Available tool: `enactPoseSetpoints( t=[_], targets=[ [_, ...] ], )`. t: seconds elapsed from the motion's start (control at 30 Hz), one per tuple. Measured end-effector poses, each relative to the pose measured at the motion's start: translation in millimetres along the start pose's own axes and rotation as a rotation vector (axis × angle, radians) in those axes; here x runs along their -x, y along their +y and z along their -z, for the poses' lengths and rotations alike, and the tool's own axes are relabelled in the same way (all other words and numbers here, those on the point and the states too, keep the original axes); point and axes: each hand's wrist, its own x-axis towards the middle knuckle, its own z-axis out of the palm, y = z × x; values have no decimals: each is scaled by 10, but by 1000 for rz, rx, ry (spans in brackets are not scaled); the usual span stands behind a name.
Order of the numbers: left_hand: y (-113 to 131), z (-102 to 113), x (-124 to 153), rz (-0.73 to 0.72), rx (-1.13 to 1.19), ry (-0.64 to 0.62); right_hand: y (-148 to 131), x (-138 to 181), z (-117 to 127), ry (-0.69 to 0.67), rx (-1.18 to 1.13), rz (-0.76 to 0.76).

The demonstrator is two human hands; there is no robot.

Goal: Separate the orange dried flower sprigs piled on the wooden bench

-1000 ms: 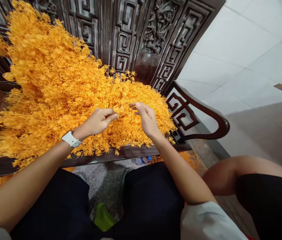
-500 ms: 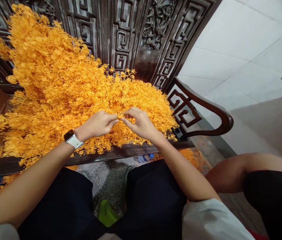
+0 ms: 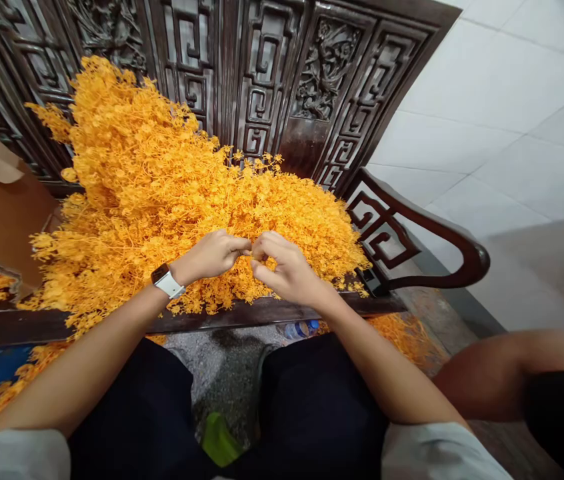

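Head view, and we join the left hand [image 3: 216,255] with its thumb and forefinger pressed together at the tips, though what sits between them is too small to make out. Right beside it, the right hand [image 3: 285,267] curls inward, thumb and forefinger bent round towards each other, and whether those tips meet on anything we cannot tell. A tiny orange speck shows just where the two hands nearly meet. Both are out over the front of the orange flowers [image 3: 162,193], a great frothy heap lying on the dark wooden desk [image 3: 242,316] and climbing highest on the left, up against the carved back [image 3: 307,143]. On the left wrist rides a watch [image 3: 168,281] with a pale strap. Over to the left of the heap stands a cardboard box [image 3: 7,200], a torn flap at its top; to the right, a curved armrest [image 3: 473,257] sweeps outward, with a pale tiled wall [image 3: 487,87] behind. Down below, on the speckled floor [image 3: 232,373], a bottle [image 3: 302,329] lies beneath the front edge, with loose orange strands [image 3: 407,337] to its right. Between the knees, something green [image 3: 219,440]; at far right, another person's bare leg [image 3: 497,373].
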Motion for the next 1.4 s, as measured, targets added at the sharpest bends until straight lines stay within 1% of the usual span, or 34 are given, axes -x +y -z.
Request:
enactPoseSetpoints(
  t=[0.07, 0.13, 0.2, 0.23, 0.27, 0.3, 0.33, 0.4, 0.47, 0.53, 0.6, 0.67, 0.73, 0.77, 0.83, 0.87, 0.93, 1.0, 1.07, 1.13, 1.2, 1.27, 1.33, 1.4],
  targets=[
    [-115, -2, 10, 61, -58, 8, -205, 20, -9, 10, -158, -4],
    [-290, -2, 25, 180, -69, 10, -432, 33, 30, 2, -402, 6],
    [-448, 11, 33, 281, 51, 70, -554, 16, 146, -37, -578, 5],
    [-497, 23, 30, 311, 154, 120, -539, -8, 229, -16, -615, -20],
    [-517, 36, 24, 334, 261, 179, -468, -41, 321, 42, -633, -83],
    [-509, 49, 13, 353, 354, 239, -345, -79, 413, 131, -649, -183],
    [-476, 61, 0, 367, 426, 288, -186, -114, 493, 254, -659, -303],
    [-368, 76, -27, 378, 506, 338, 166, -165, 581, 429, -674, -543],
    [-251, 74, -47, 360, 545, 345, 433, -181, 543, 496, -707, -704],
    [-155, 59, -62, 334, 578, 323, 533, -176, 410, 500, -718, -754],
    [-69, 39, -74, 283, 600, 287, 490, -166, 262, 482, -624, -689],
    [26, 26, -87, 220, 566, 226, 390, -159, 171, 447, -435, -535],
    [123, 23, -97, 178, 477, 153, 311, -153, 160, 331, -299, -386],
    [162, 25, -99, 172, 426, 125, 292, -147, 175, 257, -265, -338],
    [200, 33, -94, 170, 350, 93, 285, -129, 218, 134, -201, -287],
    [196, 36, -87, 167, 331, 80, 285, -118, 234, 107, -151, -265],
    [149, 34, -69, 154, 320, 17, 260, -100, 242, 114, -40, -199],
    [79, 24, -56, 140, 333, -48, 170, -89, 220, 138, 21, -104],
    [23, 18, -55, 136, 388, -77, 28, -84, 188, 118, 34, -6],
    [5, 31, -63, 129, 446, -83, -112, -77, 168, 77, 3, 53],
    [23, 64, -76, 113, 455, -85, -188, -65, 177, 54, -85, 57],
    [46, 109, -91, 93, 413, -49, -175, -58, 207, 60, -247, -7],
    [25, 159, -113, 96, 376, 56, -95, -66, 232, 104, -394, -127],
    [-80, 220, -136, 139, 387, 234, 14, -99, 233, 190, -455, -266]
  ],
)
